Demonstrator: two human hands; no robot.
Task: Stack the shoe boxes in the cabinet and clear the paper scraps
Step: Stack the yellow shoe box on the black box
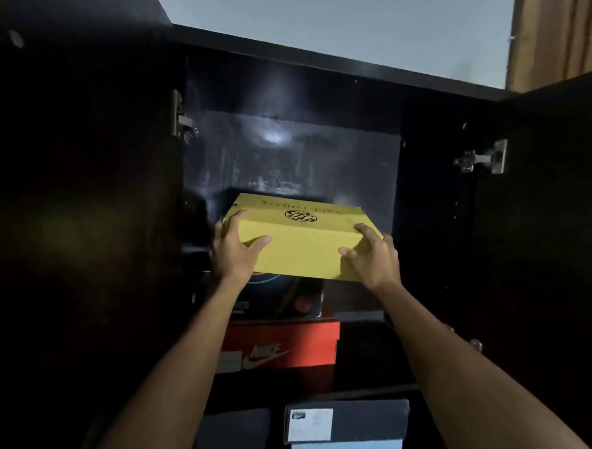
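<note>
Both hands (233,252) grip yellow box (300,245) — cabinet (291,162)

- A single head-worn view looks forward and slightly upward into the open dark cabinet (291,155), squarely from the front.
- The wide angle takes in both swung-open doors beside the cabinet, the pale wall above it and a brown curtain (554,38) to its upper right.
- It stands at arm's reach of the cabinet: both forearms run up from the bottom edge to its middle shelf.
</note>
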